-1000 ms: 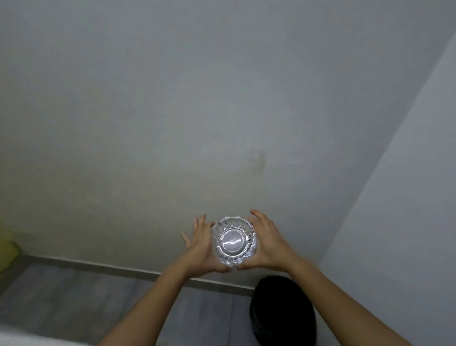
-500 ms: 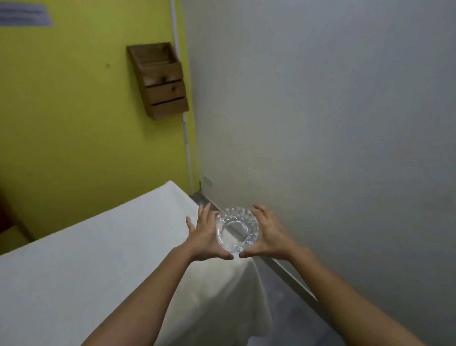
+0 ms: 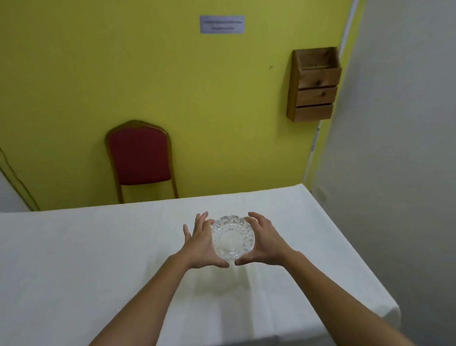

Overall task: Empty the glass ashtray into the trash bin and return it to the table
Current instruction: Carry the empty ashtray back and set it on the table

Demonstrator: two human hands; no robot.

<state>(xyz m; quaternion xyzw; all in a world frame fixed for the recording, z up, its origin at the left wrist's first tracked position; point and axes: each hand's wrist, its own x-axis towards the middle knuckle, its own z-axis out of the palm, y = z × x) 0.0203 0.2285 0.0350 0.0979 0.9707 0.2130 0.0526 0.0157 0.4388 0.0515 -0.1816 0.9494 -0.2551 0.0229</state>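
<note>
A round cut-glass ashtray (image 3: 232,238) is held between both my hands above the white-clothed table (image 3: 94,257), over its right half. My left hand (image 3: 200,243) cups its left side with fingers spread upward. On the other side my right hand (image 3: 264,240) cups the rim, and the two thumbs nearly meet under the near edge. The ashtray's bowl looks empty and faces up toward me. A shadow lies on the cloth just below it. The trash bin is out of view.
A red-cushioned chair (image 3: 140,158) stands behind the table against the yellow wall. A wooden wall box (image 3: 313,85) hangs near the corner, with a grey wall (image 3: 403,139) along the right. The table's right edge (image 3: 355,245) drops off close to my right arm.
My view has swung left from the grey wall and the dark bin on the floor to the table. Both hands carried the ashtray along and now hold it over the cloth.
</note>
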